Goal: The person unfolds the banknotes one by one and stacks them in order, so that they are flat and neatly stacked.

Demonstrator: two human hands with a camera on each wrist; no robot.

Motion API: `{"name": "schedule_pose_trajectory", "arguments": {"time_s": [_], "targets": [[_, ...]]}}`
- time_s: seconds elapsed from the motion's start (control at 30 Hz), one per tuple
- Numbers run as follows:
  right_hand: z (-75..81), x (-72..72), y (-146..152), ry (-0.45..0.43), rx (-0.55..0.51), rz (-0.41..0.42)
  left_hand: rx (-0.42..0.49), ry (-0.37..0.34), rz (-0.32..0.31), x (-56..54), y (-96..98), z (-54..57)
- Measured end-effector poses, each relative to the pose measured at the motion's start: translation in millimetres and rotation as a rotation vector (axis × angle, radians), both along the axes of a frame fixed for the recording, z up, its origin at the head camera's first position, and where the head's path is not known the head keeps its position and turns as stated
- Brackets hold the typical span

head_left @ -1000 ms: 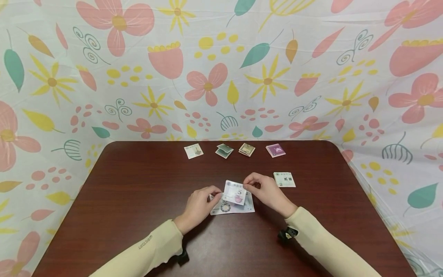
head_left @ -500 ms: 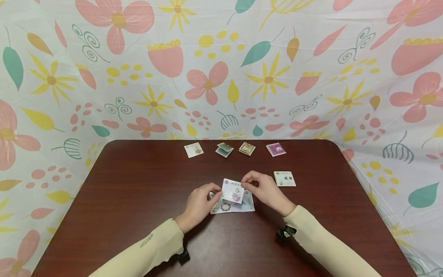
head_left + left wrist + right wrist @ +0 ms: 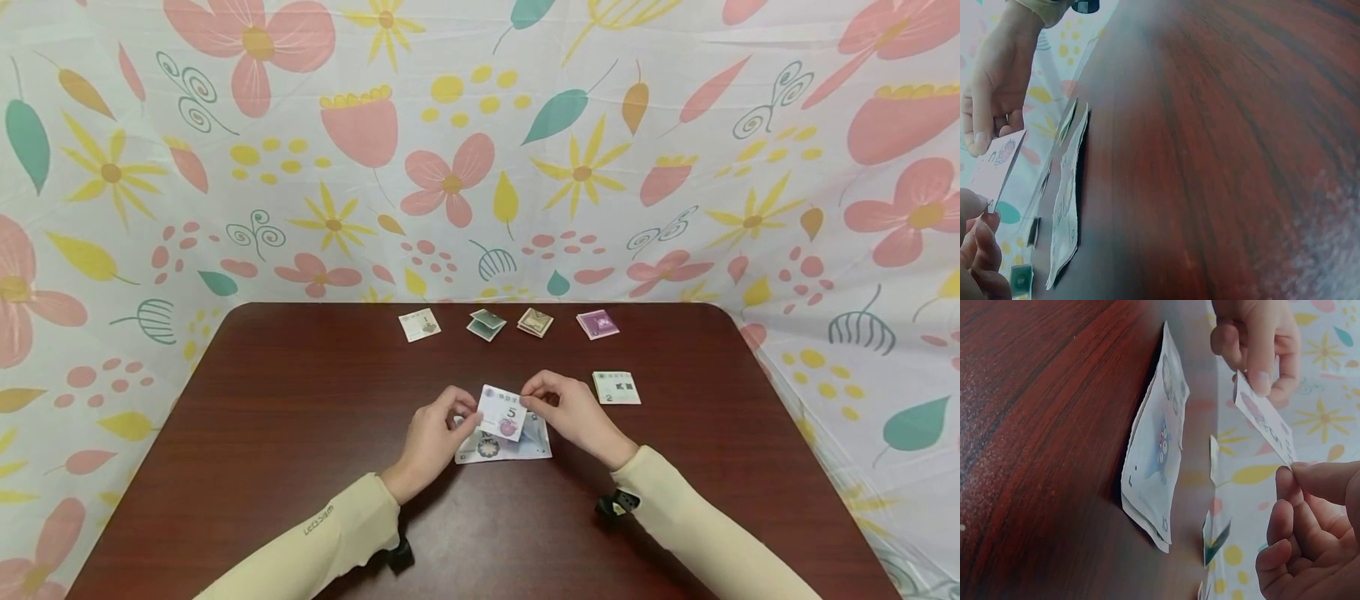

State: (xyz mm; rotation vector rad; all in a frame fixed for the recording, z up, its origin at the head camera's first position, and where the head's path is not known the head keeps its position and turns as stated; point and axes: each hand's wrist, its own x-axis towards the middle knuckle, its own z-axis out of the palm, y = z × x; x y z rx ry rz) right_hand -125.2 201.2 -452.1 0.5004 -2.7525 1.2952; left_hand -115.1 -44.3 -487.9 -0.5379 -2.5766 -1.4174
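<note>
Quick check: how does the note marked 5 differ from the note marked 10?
The 5 note is held up in the air; the 10 note lies on the table. The 5 note looks smaller, the 10 note wider. The 5 note has pinkish-purple print, the 10 note bluish. Both look like pale paper.

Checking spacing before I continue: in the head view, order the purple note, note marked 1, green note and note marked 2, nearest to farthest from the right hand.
From the right hand:
1. Note marked 2: just beyond, rightward.
2. Purple note: far row, right end.
3. Green note: far row, second from left.
4. Note marked 1: far row, left end.
</note>
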Motion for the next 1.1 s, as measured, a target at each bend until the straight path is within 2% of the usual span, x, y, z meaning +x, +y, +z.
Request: {"name": "schedule_pose_trajectory", "arguments": {"time_s": [0.3, 0.67, 0.87, 1.1], "targets": [[-0.4, 0.3, -2.2, 0.029, 0.002, -0.005, 0.000, -0.038, -0.011, 0.8, 0.8, 0.6], [1.7, 1.2, -3.3, 0.037, -0.023, 0.025, 0.056, -0.013, -0.037, -0.1, 1.3, -0.1], [4.7, 0.9, -1.8, -0.011, -0.014, 0.028, 0.143, -0.088, -0.035, -0.7, 0.9, 1.7], [3.4, -0.2, -2.0, 0.006, -0.014, 0.039, 0.226, -0.137, -0.009, -2.5, 0.9, 1.6]]}}
